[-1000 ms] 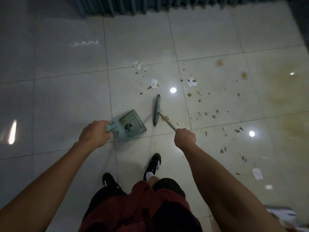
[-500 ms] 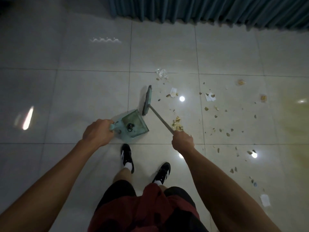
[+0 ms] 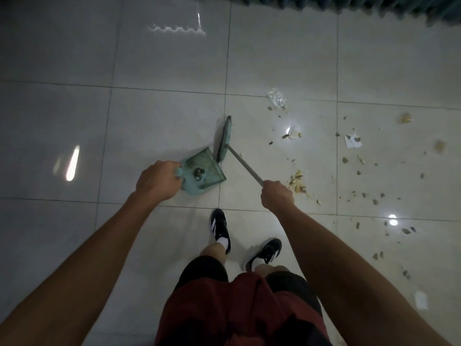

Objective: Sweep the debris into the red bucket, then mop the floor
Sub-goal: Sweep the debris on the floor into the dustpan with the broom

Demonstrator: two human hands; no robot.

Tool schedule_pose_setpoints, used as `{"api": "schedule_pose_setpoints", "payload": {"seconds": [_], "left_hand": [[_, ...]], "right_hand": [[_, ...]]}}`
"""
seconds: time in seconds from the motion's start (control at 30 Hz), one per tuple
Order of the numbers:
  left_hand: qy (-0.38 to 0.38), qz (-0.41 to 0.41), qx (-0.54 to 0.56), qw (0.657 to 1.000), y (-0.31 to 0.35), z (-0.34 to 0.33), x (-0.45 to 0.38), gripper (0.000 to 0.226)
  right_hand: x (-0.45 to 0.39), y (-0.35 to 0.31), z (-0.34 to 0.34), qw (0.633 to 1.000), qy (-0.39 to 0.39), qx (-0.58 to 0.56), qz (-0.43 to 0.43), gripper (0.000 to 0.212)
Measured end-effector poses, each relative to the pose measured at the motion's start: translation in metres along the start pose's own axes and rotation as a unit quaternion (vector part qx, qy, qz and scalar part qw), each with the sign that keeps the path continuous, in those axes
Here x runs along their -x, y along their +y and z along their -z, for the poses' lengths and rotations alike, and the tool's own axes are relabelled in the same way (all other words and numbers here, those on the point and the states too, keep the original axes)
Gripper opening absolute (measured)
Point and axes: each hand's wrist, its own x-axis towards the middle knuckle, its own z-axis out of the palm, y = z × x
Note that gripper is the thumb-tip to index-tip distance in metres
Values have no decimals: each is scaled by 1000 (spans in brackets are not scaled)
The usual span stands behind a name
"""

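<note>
My left hand (image 3: 158,180) grips the handle of a pale green dustpan (image 3: 202,171) that rests on the tiled floor, with a little dark debris inside it. My right hand (image 3: 276,197) is closed around the grey handle of a green broom (image 3: 224,139). The broom head stands at the dustpan's open far edge. Debris is scattered over the tiles to the right: a small heap of crumbs (image 3: 297,182) beside my right hand, paper scraps (image 3: 352,141) and a crumpled clear wrapper (image 3: 277,96). No red bucket is in view.
A dark teal curtain (image 3: 349,6) hangs along the top edge. My two feet in black shoes (image 3: 220,227) stand just behind the dustpan. Bright light reflections dot the glossy tiles. A white paper scrap (image 3: 420,299) lies at the lower right.
The broom head has swung left from the debris to the dustpan's mouth. My feet have stepped left, and the debris field now lies further to my right.
</note>
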Motion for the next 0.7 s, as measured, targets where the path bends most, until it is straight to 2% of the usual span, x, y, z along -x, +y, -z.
{"api": "schedule_pose_setpoints", "payload": {"seconds": [0.1, 0.27, 0.53, 0.7], "left_hand": [[2, -8, -2, 1000, 8, 5, -11, 13], [-6, -40, -12, 999, 47, -2, -18, 15], [-7, -89, -66, 994, 145, -35, -11, 9], [-11, -119, -123, 985, 212, -63, -1, 14]], "right_hand": [[-2, 10, 3, 1000, -5, -7, -24, 31], [2, 62, 1, 998, -6, -29, -60, 31], [19, 174, -19, 990, -8, -83, -112, 27], [41, 247, -41, 982, -5, -109, -156, 27]]}}
